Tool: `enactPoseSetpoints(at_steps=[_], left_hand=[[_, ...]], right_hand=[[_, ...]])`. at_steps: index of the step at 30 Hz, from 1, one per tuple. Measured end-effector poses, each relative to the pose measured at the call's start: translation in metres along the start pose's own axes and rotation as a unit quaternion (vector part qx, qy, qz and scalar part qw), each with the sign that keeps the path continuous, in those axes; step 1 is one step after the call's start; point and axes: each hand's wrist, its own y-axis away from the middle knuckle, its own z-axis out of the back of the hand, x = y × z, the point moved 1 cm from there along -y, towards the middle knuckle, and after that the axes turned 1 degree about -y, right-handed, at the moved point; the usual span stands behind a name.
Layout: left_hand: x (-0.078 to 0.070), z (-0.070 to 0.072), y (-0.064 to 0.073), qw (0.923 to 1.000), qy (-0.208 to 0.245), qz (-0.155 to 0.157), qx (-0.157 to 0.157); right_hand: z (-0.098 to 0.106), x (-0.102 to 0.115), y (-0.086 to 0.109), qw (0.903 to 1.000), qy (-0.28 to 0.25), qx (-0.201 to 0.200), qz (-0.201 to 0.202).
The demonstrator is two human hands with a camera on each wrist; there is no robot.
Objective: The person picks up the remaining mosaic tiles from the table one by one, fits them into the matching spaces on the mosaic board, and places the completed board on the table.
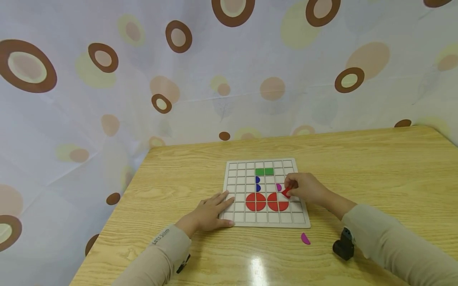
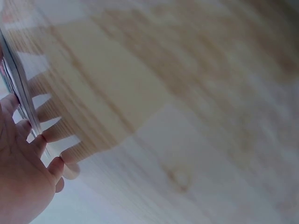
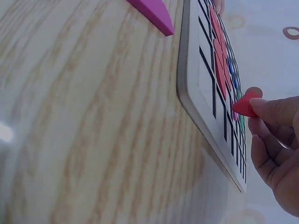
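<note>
A white grid board (image 1: 245, 219) lies flat on the wooden table. My left hand (image 1: 211, 212) rests with fingers spread on its left edge, thumb near the front left corner. Between thumb and fingertips my right hand (image 1: 309, 190) pinches a red quarter-circle piece (image 3: 245, 105), held over the right part of the board. Just left of it, red quarter pieces (image 1: 256, 201) make a full circle, and beside that a second red circle (image 1: 278, 204) has its upper right quarter bare. Higher up lie two green squares (image 1: 264, 171), two blue half-circles (image 1: 258, 184) and a magenta half-circle (image 1: 279, 187).
A loose magenta half-circle (image 1: 305, 238) lies on the table in front of the board's right corner. Behind the table hangs a pale curtain (image 1: 200, 119) with brown and yellow circles. A black wrist camera (image 1: 344, 244) sits under the right sleeve.
</note>
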Motion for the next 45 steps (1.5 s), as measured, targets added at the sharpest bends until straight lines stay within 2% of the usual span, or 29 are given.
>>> enactPoseSetpoints(at_steps=[7, 16, 23, 29, 35, 42, 45], left_hand=[[0.001, 0.0, -0.001, 1.0, -0.004, -0.005, -0.001], [0.001, 0.0, 0.002, 0.9996, 0.013, -0.021, -0.012], [0.003, -0.004, -0.001, 1.0, 0.001, -0.001, 0.0], [0.003, -0.003, -0.001, 1.0, -0.007, -0.001, 0.0], [0.003, -0.003, -0.001, 1.0, -0.007, -0.005, -0.001], [0.002, 0.0, 0.002, 0.9996, 0.012, -0.024, -0.012], [0.001, 0.0, 0.001, 0.9998, 0.005, -0.019, -0.009]], right_hand=[[-0.001, 0.002, -0.002, 0.9998, 0.0, 0.019, 0.002], [-0.004, 0.003, -0.005, 0.9997, 0.002, 0.022, 0.013], [-0.008, 0.005, -0.007, 0.9995, 0.004, 0.026, 0.019], [-0.01, 0.003, -0.009, 0.9993, 0.011, 0.033, 0.012], [-0.01, 0.005, -0.011, 0.9984, 0.034, 0.043, 0.012], [-0.011, 0.005, -0.014, 0.9961, 0.07, 0.051, 0.02], [-0.011, 0.004, -0.015, 0.9944, 0.089, 0.049, 0.028]])
